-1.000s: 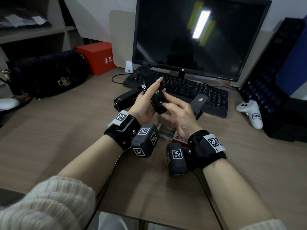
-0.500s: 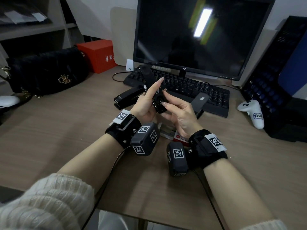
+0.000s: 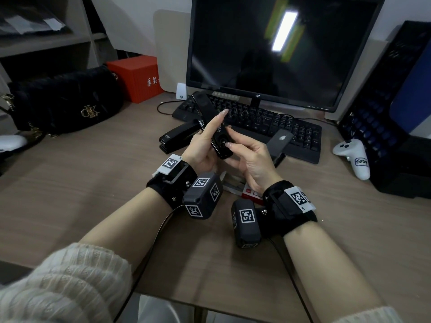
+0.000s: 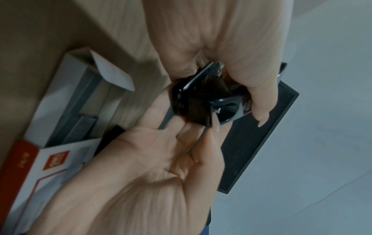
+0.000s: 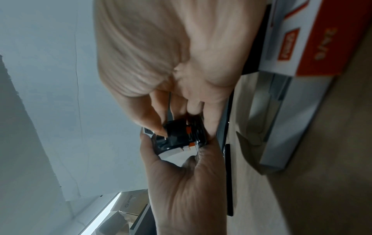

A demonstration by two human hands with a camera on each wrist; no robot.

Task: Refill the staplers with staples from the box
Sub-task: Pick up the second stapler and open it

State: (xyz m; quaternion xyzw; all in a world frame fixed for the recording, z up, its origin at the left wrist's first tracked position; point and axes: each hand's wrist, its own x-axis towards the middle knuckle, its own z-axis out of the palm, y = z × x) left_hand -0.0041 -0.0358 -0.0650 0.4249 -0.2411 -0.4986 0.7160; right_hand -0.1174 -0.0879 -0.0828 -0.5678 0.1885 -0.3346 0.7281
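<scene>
My left hand (image 3: 210, 136) grips a black stapler (image 3: 220, 142) held above the desk, its lid swung open toward the keyboard. My right hand (image 3: 235, 150) pinches the stapler's near end between thumb and fingertips. In the left wrist view the stapler (image 4: 201, 101) sits between both hands, metal channel and an orange part showing. The right wrist view shows the same stapler (image 5: 179, 135) end on. The red and white staple box (image 3: 249, 192) lies open on the desk under my hands, grey staple strips (image 4: 80, 120) inside. Two more staplers lie on the desk, one black (image 3: 179, 136) and one grey-topped (image 3: 278, 143).
A keyboard (image 3: 268, 127) and monitor (image 3: 279, 50) stand behind my hands. A black handbag (image 3: 67, 101) and a red box (image 3: 137, 78) are at the back left. A white controller (image 3: 354, 157) and a black crate (image 3: 382, 108) are at the right.
The hands and stapler stay almost where they were. My right fingertips have shifted a little on the stapler's near end.
</scene>
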